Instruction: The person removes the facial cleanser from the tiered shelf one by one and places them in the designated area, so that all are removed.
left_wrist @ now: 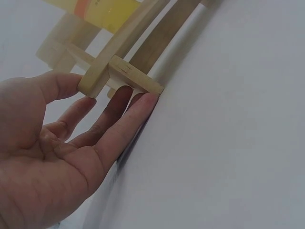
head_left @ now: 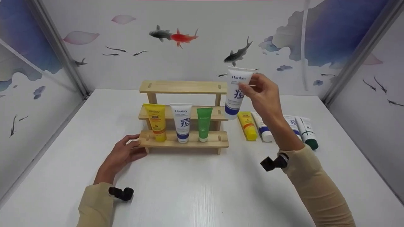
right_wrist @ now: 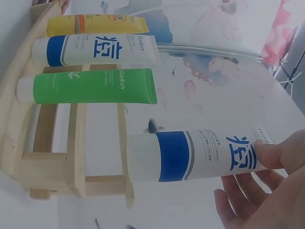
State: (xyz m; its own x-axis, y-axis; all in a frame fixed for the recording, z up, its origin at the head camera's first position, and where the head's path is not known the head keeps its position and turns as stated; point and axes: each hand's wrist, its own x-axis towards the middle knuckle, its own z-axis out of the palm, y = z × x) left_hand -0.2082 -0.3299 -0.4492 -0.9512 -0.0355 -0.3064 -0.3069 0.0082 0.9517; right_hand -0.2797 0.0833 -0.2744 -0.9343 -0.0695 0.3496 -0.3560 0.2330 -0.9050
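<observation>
My right hand (head_left: 263,94) pinches a white facial cleanser tube (head_left: 235,91) near its crimped top, thumb on the front. It hangs cap down in the air by the right end of the wooden three-step rack (head_left: 186,144). On the rack's lowest step stand a yellow tube (head_left: 157,121), a white-and-blue tube (head_left: 182,123) and a green tube (head_left: 204,123), all on their caps. At the rack's lower left end, my left hand (head_left: 123,151) holds the step; in the left wrist view its thumb is at the step's end and its fingers reach under to the leg (left_wrist: 136,75).
Several tubes lie on the white table (head_left: 189,189) right of the rack: a yellow one (head_left: 247,126), white-and-blue ones (head_left: 264,130) partly behind my right arm, and a white one with a dark green cap (head_left: 306,132). Printed panels (head_left: 202,19) enclose the table's back and sides.
</observation>
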